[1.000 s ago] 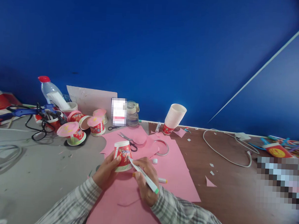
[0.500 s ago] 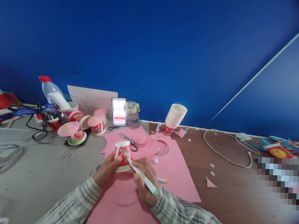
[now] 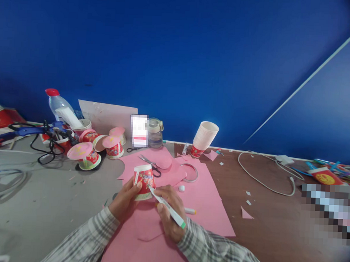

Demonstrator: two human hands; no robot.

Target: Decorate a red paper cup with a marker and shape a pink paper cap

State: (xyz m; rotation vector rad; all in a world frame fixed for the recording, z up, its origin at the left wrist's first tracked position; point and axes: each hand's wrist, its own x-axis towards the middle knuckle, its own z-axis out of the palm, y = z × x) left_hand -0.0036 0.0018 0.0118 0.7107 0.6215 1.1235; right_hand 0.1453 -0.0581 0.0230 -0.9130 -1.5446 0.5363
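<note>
A red printed paper cup (image 3: 145, 177) is upside down in my left hand (image 3: 126, 198), with the thumb across its side. My right hand (image 3: 171, 212) is closed round a white marker pen (image 3: 171, 212) with a green end. The pen's tip meets the cup's right side, low near the rim. Beneath both hands lies a large pink paper sheet (image 3: 206, 209). Scissors (image 3: 152, 164) with dark handles rest on the pink paper just behind the cup. A second marker (image 3: 190, 211) with a yellow end lies right of my right hand, and a small white cap (image 3: 181, 188) is behind it.
Several decorated cups (image 3: 113, 147) with pink paper discs stand at the left. A tilted stack of paper cups (image 3: 205, 138) is at the back right. A roll of tape (image 3: 191, 173), a water bottle (image 3: 155, 134), a white cable (image 3: 265, 189) and paper scraps (image 3: 246, 213) lie or stand around.
The pen tip has shifted slightly down and left along the cup's side. The cup has tilted very slightly; both hands keep their hold.
</note>
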